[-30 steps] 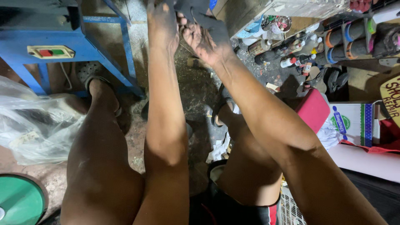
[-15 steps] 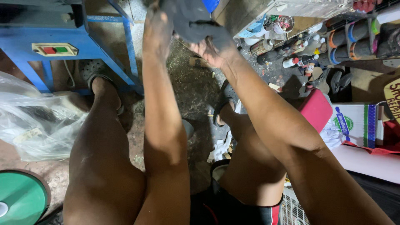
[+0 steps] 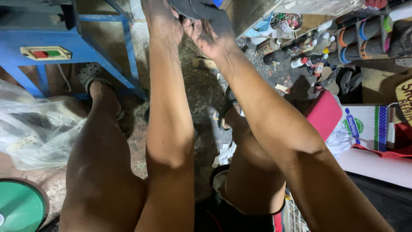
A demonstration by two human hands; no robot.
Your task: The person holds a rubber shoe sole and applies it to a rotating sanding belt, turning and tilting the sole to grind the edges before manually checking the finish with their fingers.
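Observation:
A dark, flat black piece, like a shoe sole or shoe part [image 3: 201, 9], is held up at the top edge of the head view, partly cut off by the frame. My left hand [image 3: 162, 23] grips its left side, fingers mostly out of view. From below on the right, my right hand [image 3: 208, 36], smudged black, holds the same piece with the palm up. Both forearms reach straight out over my bare knees.
A blue metal stand [image 3: 86, 51] with a switch box [image 3: 45, 53] is at upper left. A clear plastic bag [image 3: 30, 129] lies left, a green round lid [image 3: 19, 206] at lower left. Bottles and cans [image 3: 300, 56] clutter the upper right; a red block [image 3: 324, 114] and white box [image 3: 365, 126] sit right.
My hands went from bare, spread fingers to holding the black piece, which has come lower into view. The camera has shifted slightly closer.

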